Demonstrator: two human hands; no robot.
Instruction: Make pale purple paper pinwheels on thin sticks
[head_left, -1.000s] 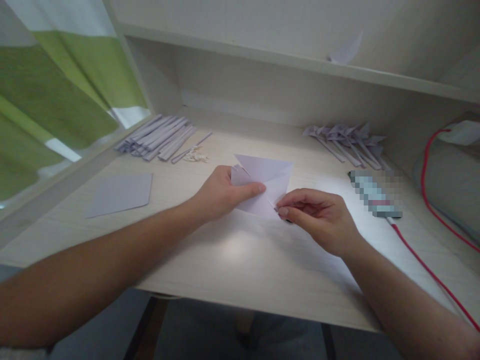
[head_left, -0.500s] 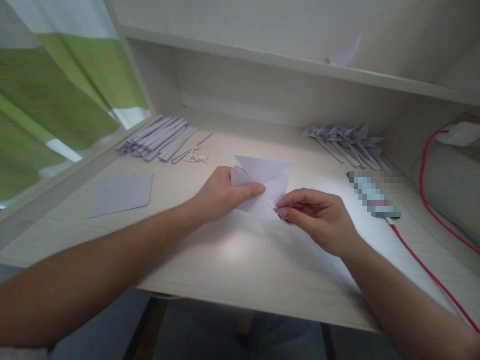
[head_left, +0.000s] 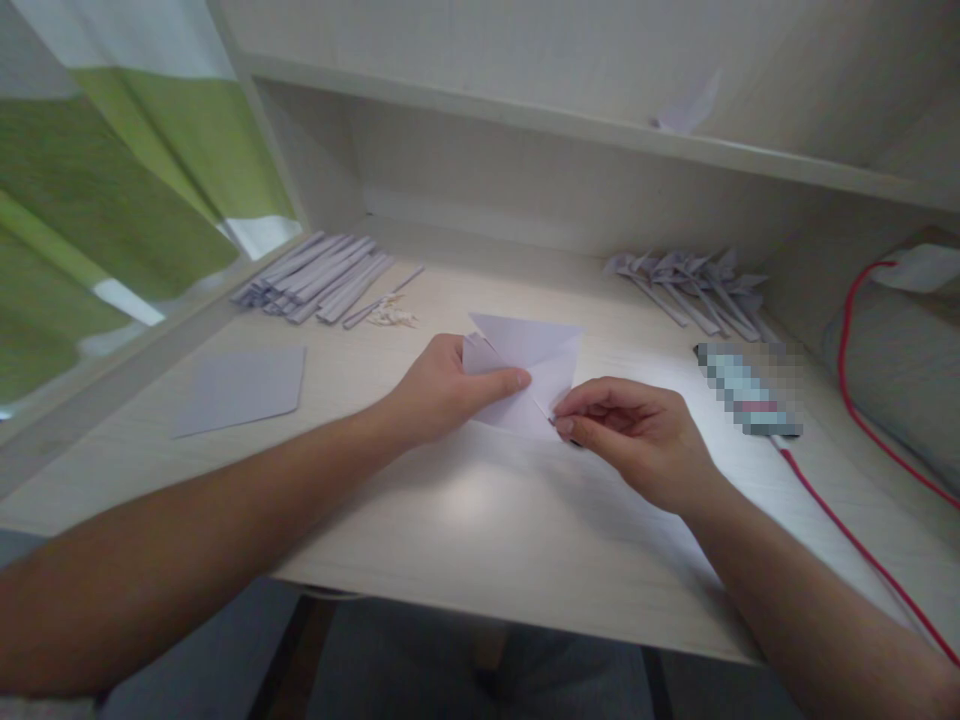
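Over the middle of the desk, my left hand (head_left: 450, 392) grips a white square of paper (head_left: 536, 350), thumb on top and fingers underneath. Slanting slits run in from the paper's corners toward its centre. My right hand (head_left: 634, 435) is closed in a pinch at the paper's lower right corner. Between thumb and forefinger is something thin, mostly hidden, with a dark end showing below the thumb; its kind cannot be made out. A thin pale line runs from these fingertips toward my left thumb.
Rolled paper sticks (head_left: 315, 278) lie in a pile at back left, beside small pale bits (head_left: 394, 312). Flat paper (head_left: 244, 390) rests at left. Paper pinwheels (head_left: 694, 285) lie at back right, near a phone (head_left: 750, 390) with a red cable (head_left: 847, 530). A shelf (head_left: 525, 115) spans above.
Both hands and the paper stay almost in place. The paper's right edge has shifted very slightly left.
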